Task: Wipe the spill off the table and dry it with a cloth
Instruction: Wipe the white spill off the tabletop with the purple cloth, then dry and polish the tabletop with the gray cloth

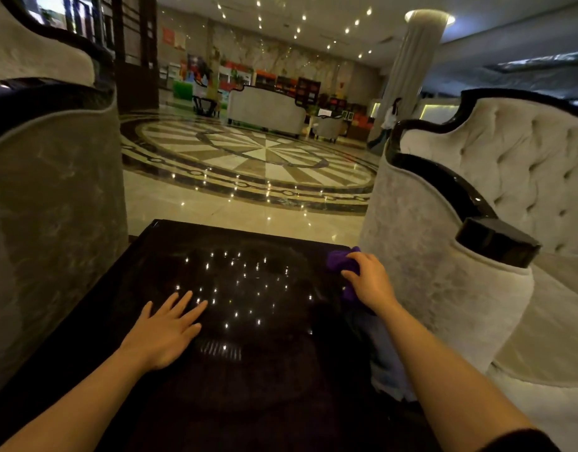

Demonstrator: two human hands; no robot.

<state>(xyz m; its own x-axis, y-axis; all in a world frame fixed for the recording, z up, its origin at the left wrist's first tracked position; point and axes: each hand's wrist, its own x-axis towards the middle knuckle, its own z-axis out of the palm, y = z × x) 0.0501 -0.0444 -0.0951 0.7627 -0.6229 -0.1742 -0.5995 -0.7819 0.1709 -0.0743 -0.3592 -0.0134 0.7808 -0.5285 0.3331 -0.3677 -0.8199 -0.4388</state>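
Note:
A glossy black table (255, 370) fills the lower middle and mirrors the ceiling lights. My right hand (370, 280) grips a bunched purple cloth (338, 261) at the table's far right corner, pressing it on the surface. My left hand (165, 327) lies flat on the table at the left, fingers spread, holding nothing. In the dim light I cannot make out any spill on the dark top.
A grey upholstered armchair (49, 207) stands close on the left. A pale tufted sofa (496, 177) with black trim hems in the right side. Beyond the table lies polished patterned floor (248, 158). A person (390, 120) walks far back by a column.

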